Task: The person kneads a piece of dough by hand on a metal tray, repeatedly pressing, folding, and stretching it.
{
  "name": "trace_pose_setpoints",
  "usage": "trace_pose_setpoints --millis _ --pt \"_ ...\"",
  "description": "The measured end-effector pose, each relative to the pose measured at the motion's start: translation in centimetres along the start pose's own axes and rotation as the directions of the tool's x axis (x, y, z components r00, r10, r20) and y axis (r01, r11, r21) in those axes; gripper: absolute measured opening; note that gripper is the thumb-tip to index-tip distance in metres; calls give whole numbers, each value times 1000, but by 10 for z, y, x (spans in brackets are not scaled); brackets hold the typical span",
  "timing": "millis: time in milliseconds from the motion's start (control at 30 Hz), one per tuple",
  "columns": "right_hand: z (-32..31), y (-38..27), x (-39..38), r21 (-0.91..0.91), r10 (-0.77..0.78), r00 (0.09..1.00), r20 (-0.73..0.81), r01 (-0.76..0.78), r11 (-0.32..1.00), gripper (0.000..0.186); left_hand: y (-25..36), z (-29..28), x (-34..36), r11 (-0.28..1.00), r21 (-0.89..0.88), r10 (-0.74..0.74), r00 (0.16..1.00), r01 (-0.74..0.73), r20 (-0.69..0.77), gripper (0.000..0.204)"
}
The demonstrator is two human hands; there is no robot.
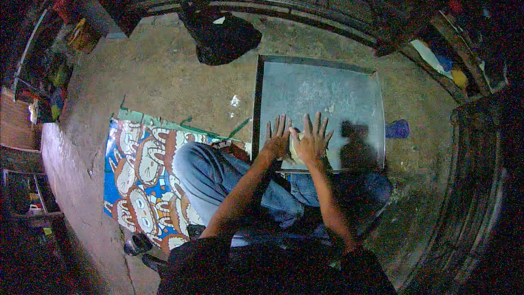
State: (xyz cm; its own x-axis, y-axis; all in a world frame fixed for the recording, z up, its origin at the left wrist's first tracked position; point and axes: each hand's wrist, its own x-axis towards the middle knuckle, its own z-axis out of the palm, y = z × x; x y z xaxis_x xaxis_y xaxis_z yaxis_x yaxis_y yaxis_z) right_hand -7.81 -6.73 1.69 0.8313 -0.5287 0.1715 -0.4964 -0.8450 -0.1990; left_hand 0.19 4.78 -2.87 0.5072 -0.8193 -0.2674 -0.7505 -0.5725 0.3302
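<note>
- Dough (295, 147): a pale lump at the tray's (322, 84) near edge (axis unclear, mostly hidden).
- Right hand (313, 141) flat on it, fingers spread.
- Left hand (277, 141) flat, just beside it.

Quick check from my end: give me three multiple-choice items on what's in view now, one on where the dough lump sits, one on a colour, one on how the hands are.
1. Where is the pale dough lump?
A. on the metal tray, near its front edge
B. on the patterned mat
C. inside the black bag

2. What is the main background colour of the patterned mat?
A. red
B. blue
C. white

3. How are the left hand and right hand?
A. clenched into fists
B. lifted clear of the tray
C. flat, fingers spread, pressing down on the dough

Answers: 1 A, the lump lies on the tray under the hands. 2 B, blue shows between the cartoon figures. 3 C, both palms face down, fingers fanned.
</note>
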Motion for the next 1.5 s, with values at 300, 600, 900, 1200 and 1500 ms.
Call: trace_pose_setpoints --millis 300,600,900,1200,1500 --pt "9 -11 38 -18 27 997 76 -26 1000 74 -7 18 -7 996 90 14 996 -6 -93 158" --pt "42 1 83 -12 61 990 124 -60 998 69 -3 4 -1 1000 7 -10 1000 10 -21 164" --pt "25 10 58 197 13 1000 -10 -10 980 57 -15 35 8 999 44 -14 974 25 -225 164" --pt "22 -15 26 -27 78 996 34 -77 997 65 -8 15 -1 999 39 -19 992 25 -128 156" --pt "52 -2 85 -12 68 996 -58 -69 998 70 -1 1 -1 998 -30 -53 999 53 9 155"
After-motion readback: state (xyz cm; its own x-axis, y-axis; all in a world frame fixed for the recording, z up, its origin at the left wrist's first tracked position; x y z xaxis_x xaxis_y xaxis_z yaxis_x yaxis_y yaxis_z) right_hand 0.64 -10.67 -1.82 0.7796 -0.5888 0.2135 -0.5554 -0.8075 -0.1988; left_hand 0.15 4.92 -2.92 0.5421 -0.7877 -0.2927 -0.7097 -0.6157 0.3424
